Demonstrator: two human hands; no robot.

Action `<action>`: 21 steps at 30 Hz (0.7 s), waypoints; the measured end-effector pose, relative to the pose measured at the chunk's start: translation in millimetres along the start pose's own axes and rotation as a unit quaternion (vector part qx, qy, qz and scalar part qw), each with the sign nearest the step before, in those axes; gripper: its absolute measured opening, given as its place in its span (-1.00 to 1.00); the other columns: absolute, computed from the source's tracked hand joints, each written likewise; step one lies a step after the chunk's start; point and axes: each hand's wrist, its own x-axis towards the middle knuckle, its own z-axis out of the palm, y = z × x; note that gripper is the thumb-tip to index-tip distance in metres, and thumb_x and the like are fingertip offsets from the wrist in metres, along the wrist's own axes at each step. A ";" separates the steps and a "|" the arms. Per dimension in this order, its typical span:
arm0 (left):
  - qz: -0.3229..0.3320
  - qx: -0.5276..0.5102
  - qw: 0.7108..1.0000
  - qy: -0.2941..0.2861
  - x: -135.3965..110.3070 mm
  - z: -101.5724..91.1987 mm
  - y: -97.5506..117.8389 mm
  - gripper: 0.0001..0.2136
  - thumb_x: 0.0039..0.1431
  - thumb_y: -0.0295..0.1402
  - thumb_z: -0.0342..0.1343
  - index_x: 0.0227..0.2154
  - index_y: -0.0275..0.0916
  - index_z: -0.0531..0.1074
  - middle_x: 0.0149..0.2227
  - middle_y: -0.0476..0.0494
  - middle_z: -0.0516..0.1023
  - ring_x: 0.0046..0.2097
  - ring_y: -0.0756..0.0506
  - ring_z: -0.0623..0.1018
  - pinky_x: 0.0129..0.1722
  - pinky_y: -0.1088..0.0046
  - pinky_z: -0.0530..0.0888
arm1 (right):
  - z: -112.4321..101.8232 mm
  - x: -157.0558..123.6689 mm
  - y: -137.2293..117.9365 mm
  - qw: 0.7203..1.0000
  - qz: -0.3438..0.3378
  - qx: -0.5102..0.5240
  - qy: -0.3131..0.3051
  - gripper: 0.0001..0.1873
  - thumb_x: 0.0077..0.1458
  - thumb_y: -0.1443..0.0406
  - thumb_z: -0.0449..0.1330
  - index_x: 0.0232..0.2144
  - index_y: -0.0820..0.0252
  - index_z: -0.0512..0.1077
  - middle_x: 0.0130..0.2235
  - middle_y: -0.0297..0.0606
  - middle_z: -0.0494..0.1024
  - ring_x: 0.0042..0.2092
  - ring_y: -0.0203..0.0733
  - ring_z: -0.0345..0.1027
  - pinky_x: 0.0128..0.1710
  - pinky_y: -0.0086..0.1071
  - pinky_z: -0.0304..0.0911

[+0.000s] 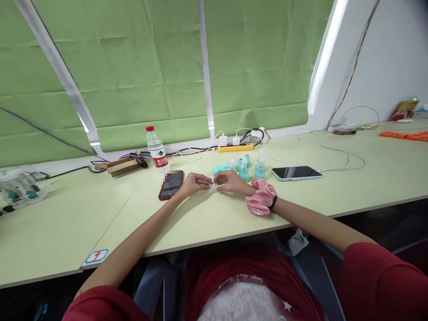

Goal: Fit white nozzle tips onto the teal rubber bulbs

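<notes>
Clear piece: one, small and see-through; it sits at the middle of my clock, between two hands; I cannot tell if it touches the table;
Left hand: one, at 9 o'clock, right beside the piece; its thumb and fingertips pinch the near edge on that side;
Right hand: one, at 3 o'clock; its thumb and bent fingers pinch the other side of the piece;
Pink hair band: one, puffy, around the right wrist;
Teal bottles: two stand up with clear tops, at 2 o'clock, just past the right hand; more teal parts are bunched with them, too hidden to count well;
Phones: two lie flat; the red-edged phone is at 9 o'clock, near the left hand; the blue-edged phone is close to 3 o'clock;
Water bottle: one, upright with a red cap, at 10 o'clock;
Yellow power strip: one, at 1 o'clock; two white plugs show on it;
Cardboard box: one, between 9 and 10 o'clock
</notes>
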 end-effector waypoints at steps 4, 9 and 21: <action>0.009 0.006 1.000 -0.019 0.7 1.3 -4.7 -0.64 -0.31 -0.35 0.23 -0.34 -0.41 0.45 -0.37 -0.23 0.54 -0.29 -0.15 0.52 -0.24 0.34 0.46 | 1.7 -1.2 2.7 1.000 -0.008 -0.011 0.014 -0.78 -0.29 0.41 0.17 -0.44 0.29 0.32 -0.40 -0.29 0.43 -0.37 -0.30 0.32 -0.35 -0.41 0.26; 0.022 0.023 0.999 -0.015 -0.4 1.5 -6.3 -0.66 -0.29 -0.34 0.22 -0.35 -0.39 0.47 -0.38 -0.19 0.54 -0.30 -0.14 0.52 -0.26 0.38 0.46 | 2.8 -2.6 0.8 1.000 -0.012 -0.006 0.009 -0.80 -0.27 0.44 0.14 -0.45 0.27 0.30 -0.40 -0.30 0.41 -0.36 -0.31 0.31 -0.37 -0.44 0.25; 0.047 0.121 0.992 0.010 -4.0 3.4 -0.4 -0.73 -0.19 -0.30 0.15 -0.39 -0.36 0.50 -0.36 -0.15 0.53 -0.29 -0.15 0.50 -0.31 0.45 0.44 | 4.1 -2.2 -0.6 1.000 -0.006 -0.003 0.022 -0.83 -0.28 0.43 0.14 -0.47 0.29 0.32 -0.41 -0.28 0.42 -0.37 -0.31 0.32 -0.37 -0.42 0.26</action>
